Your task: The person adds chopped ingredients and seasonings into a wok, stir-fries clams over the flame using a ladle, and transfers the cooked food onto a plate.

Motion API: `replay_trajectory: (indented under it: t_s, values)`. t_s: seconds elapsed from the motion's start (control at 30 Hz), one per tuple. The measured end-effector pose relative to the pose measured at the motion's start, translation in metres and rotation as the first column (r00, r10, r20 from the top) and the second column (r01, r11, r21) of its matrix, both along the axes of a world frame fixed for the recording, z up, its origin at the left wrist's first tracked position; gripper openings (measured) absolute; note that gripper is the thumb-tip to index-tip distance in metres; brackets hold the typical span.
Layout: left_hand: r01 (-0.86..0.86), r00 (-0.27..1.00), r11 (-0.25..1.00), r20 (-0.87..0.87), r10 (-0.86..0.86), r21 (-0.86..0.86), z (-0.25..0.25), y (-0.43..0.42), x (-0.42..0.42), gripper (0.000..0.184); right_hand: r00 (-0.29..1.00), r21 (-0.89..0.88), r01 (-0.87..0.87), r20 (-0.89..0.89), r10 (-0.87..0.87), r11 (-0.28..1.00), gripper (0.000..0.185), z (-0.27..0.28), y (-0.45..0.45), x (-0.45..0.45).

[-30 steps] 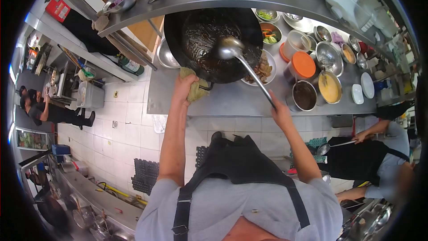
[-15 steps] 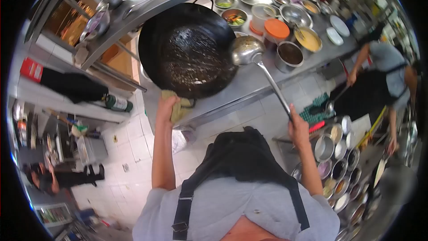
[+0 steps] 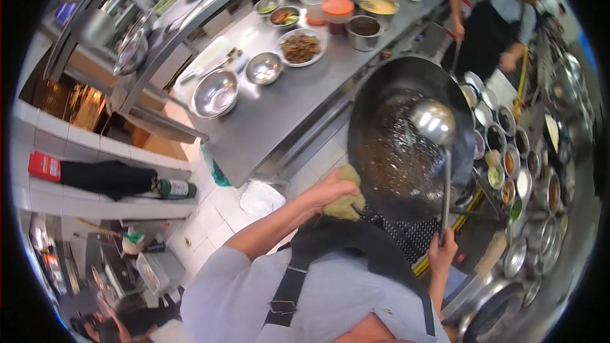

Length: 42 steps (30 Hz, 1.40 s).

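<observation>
My left hand [image 3: 338, 189] is closed around a green-brown cloth [image 3: 346, 208] at the near left rim of a large black wok [image 3: 375, 165]. Dark, shiny residue coats the inside of the wok, which hangs in front of my body, away from the counter. A metal ladle [image 3: 433, 122] has its bowl over the wok's interior, and its handle runs down to my right hand [image 3: 443, 251], whose fingers are wrapped round the end. The wok handle under the cloth is hidden.
A steel counter [image 3: 254, 124] holds a plate of browned meat [image 3: 300, 48], metal bowls [image 3: 216, 93] and a pot of dark sauce [image 3: 365, 32]. Several small containers [image 3: 510, 160] line the right side. A co-worker [image 3: 492, 13] stands at the upper right, holding a long-handled utensil.
The wok has moved off the counter and to the right, with my left hand and cloth at its rim. The ladle has moved right with it. The view has turned.
</observation>
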<state>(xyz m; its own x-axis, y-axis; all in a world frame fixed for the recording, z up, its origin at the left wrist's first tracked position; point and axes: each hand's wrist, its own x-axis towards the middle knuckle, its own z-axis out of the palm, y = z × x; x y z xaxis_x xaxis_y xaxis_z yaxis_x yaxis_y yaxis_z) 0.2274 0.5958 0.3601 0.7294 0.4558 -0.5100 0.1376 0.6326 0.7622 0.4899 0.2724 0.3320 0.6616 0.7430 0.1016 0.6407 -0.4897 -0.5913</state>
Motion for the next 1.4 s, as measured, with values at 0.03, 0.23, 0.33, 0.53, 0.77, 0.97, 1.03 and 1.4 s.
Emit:
replay_trajectory:
  t_s: [0.03,0.23,0.33,0.53,0.77,0.97,1.03,1.4]
  values:
    - [0.048,0.999,0.999,0.017,-0.048,0.005,0.000,-0.019,0.027,0.031,0.998,0.035,0.061,-0.019,-0.060,0.998,0.031,0.015,-0.027,-0.003]
    - [0.524,0.852,0.852,0.030,-0.523,-0.017,0.000,-0.154,0.164,0.028,0.789,0.148,0.602,-0.260,-0.557,0.784,0.039,0.094,-0.204,-0.055]
    - [0.616,0.787,0.775,0.076,-0.612,-0.139,-0.012,-0.253,0.231,0.028,0.612,-0.038,0.780,-0.157,-0.775,0.624,0.035,0.061,-0.318,-0.088]
    - [0.841,0.506,0.481,0.047,-0.861,-0.247,-0.030,-0.436,0.393,0.025,0.244,0.134,0.964,-0.792,-0.559,0.231,0.026,0.053,-0.430,-0.066]
    - [0.890,0.311,0.249,0.110,-0.944,-0.382,-0.095,-0.606,0.541,0.027,0.223,0.290,0.951,-0.878,-0.423,-0.102,0.030,0.087,-0.476,0.043]
    - [0.911,0.159,0.064,0.203,-0.966,-0.406,-0.116,-0.697,0.624,0.030,0.237,0.302,0.935,-0.922,-0.306,-0.187,0.022,0.114,-0.522,0.208]
    - [0.920,0.142,0.056,0.196,-0.970,-0.388,-0.120,-0.712,0.641,0.032,0.274,0.306,0.939,-0.942,-0.192,-0.160,0.007,0.116,-0.543,0.284]
    - [0.301,0.109,-0.735,-0.788,-0.606,0.607,-0.150,-0.514,0.677,0.100,-0.092,0.053,0.959,-0.870,-0.485,-0.277,0.008,0.014,-0.575,0.631]
